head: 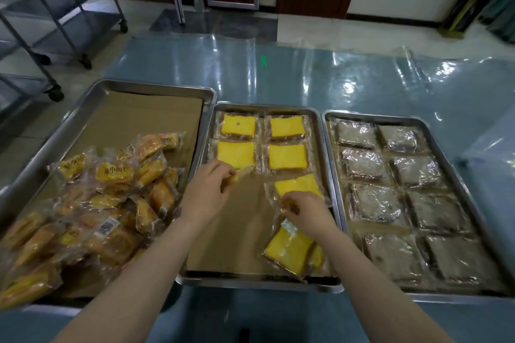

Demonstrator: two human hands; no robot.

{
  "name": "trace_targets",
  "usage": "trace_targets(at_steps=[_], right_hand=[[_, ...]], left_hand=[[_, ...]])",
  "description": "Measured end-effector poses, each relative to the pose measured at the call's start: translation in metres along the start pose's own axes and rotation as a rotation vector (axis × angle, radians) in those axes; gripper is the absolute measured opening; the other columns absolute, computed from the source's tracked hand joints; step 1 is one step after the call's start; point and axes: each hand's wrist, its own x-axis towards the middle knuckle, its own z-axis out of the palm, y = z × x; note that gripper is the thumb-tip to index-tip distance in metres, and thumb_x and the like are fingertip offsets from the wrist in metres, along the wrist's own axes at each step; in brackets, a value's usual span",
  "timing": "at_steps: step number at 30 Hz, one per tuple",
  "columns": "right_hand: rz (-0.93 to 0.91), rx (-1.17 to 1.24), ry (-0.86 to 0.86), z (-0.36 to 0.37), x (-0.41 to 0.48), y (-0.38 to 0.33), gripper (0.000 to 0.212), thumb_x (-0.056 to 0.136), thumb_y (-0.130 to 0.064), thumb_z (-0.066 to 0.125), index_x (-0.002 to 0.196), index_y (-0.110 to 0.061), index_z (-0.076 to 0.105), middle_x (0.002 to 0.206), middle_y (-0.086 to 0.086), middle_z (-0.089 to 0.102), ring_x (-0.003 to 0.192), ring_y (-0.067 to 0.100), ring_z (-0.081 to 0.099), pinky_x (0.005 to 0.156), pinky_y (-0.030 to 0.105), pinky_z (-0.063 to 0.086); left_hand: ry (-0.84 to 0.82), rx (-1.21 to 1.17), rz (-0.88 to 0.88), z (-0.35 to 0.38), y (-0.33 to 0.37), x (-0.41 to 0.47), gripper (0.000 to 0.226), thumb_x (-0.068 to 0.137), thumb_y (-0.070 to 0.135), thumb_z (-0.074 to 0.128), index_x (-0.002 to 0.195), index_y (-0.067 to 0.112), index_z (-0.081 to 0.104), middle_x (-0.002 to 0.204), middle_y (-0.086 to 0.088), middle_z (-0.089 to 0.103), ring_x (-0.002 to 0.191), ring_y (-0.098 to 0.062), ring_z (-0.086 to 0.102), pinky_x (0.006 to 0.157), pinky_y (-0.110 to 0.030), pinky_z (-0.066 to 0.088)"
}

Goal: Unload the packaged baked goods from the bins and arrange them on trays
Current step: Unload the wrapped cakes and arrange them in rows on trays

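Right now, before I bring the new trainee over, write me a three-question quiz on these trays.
1. Multiple choice: how many yellow cake packs form the neat block at the far end of the middle tray? A two, B four, C eight.
2. Fill in: the loose heap of small bread packs lies in the ___ tray.
3. True or false: the right tray holds its packs in a jumbled heap.

Key: 1 B. 2 the left tray. 3 false: its dark packs lie in two tidy columns.
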Motion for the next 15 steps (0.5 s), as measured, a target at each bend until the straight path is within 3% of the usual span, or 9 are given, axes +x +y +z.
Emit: trace_targets(at_steps=[2, 4, 6, 9, 12, 14, 15], right_hand=[[-0.033, 0.053, -0.014, 0.006, -0.003, 0.006, 0.021, 0.086, -0.023, 0.065, 0.106, -0.029, 0.064, 0.098, -0.009, 0.064, 0.094, 0.013, 0.06, 0.079, 0.033, 0.053], [-0.057, 0.012, 0.01, 0.009, -0.004, 0.013, 0.025, 0.088, -0.028, 0.064, 0.113, -0.029, 0.062, 0.116, -0.008, 0.063, 0.115, 0.018, 0.054, 0.094, 0.035, 0.047], [-0.042, -0.151, -0.006, 0.012, -0.005, 0.018, 0.037, 0.091, -0.041, 0.057, 0.127, -0.034, 0.056, 0.147, -0.008, 0.04, 0.142, 0.023, 0.024, 0.114, 0.043, 0.024], [0.002, -0.25, -0.097, 0.014, -0.007, 0.023, 0.044, 0.096, -0.052, 0.04, 0.139, -0.045, 0.039, 0.159, -0.006, 0.01, 0.146, 0.023, -0.01, 0.117, 0.044, -0.003], [0.027, -0.283, -0.178, 0.014, -0.005, 0.023, 0.046, 0.097, -0.053, 0.033, 0.143, -0.05, 0.028, 0.16, -0.006, -0.001, 0.145, 0.023, -0.017, 0.116, 0.045, -0.004], [0.035, -0.318, -0.214, 0.012, -0.002, 0.02, 0.047, 0.097, -0.053, 0.032, 0.143, -0.053, 0.023, 0.16, -0.007, -0.003, 0.145, 0.024, -0.015, 0.116, 0.048, 0.0], [0.035, -0.328, -0.227, 0.011, -0.002, 0.019, 0.048, 0.097, -0.054, 0.033, 0.143, -0.054, 0.022, 0.16, -0.007, -0.003, 0.145, 0.025, -0.014, 0.115, 0.05, 0.001]], left_hand=[[0.024, 0.087, 0.143, 0.008, 0.001, -0.005, 0.031, 0.068, -0.004, 0.074, 0.094, 0.011, 0.066, 0.098, -0.003, 0.063, 0.088, -0.025, 0.057, 0.073, -0.033, 0.048], [0.005, 0.145, 0.228, 0.019, 0.001, -0.01, 0.032, 0.064, -0.008, 0.075, 0.091, 0.007, 0.067, 0.095, -0.008, 0.066, 0.082, -0.029, 0.059, 0.066, -0.037, 0.052], [-0.068, 0.203, 0.233, 0.034, -0.001, -0.017, 0.036, 0.06, -0.009, 0.078, 0.092, 0.007, 0.069, 0.095, -0.01, 0.067, 0.08, -0.031, 0.06, 0.063, -0.04, 0.053], [-0.279, 0.345, 0.131, 0.054, -0.008, -0.03, 0.048, 0.067, 0.019, 0.081, 0.112, 0.018, 0.066, 0.116, -0.006, 0.065, 0.099, -0.029, 0.059, 0.078, -0.04, 0.049], [-0.467, 0.401, 0.027, 0.07, -0.017, -0.039, 0.066, 0.088, 0.063, 0.037, 0.145, 0.03, 0.029, 0.153, -0.001, 0.028, 0.136, -0.027, 0.028, 0.108, -0.045, 0.025], [-0.504, 0.417, 0.029, 0.079, -0.024, -0.039, 0.072, 0.086, 0.068, 0.008, 0.149, 0.033, 0.001, 0.158, 0.002, -0.003, 0.145, -0.027, -0.003, 0.115, -0.046, -0.001], [-0.513, 0.422, 0.029, 0.082, -0.027, -0.038, 0.07, 0.086, 0.067, 0.004, 0.147, 0.034, -0.01, 0.156, 0.002, -0.013, 0.143, -0.027, -0.016, 0.113, -0.047, -0.012]])
